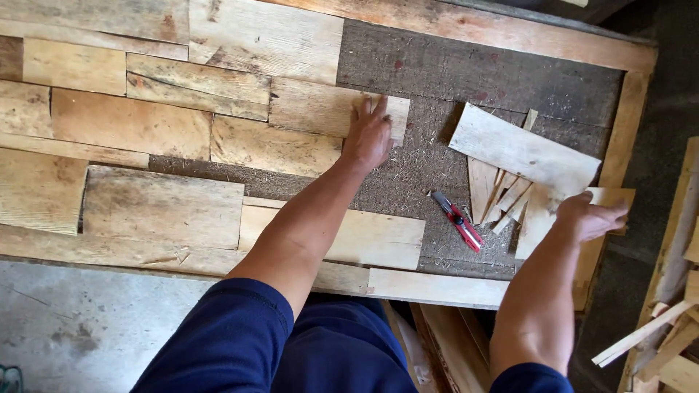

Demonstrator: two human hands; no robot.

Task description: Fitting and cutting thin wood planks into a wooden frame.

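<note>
I log the left hand (370, 135) flat, fingers spread, pressing the right end of a short plank (320, 108); nothing gripped. The plank's long axis runs left-right, butted against the laid boards (131, 124), so it lies mostly left of the palm. Right hand (591, 216), well apart, curls on a small offcut (610, 196) beside the scrap pile (520, 156). A red knife (457, 220) lies between the hands, nearer the right.

No packages, labels, signs or screens show in this view.
</note>
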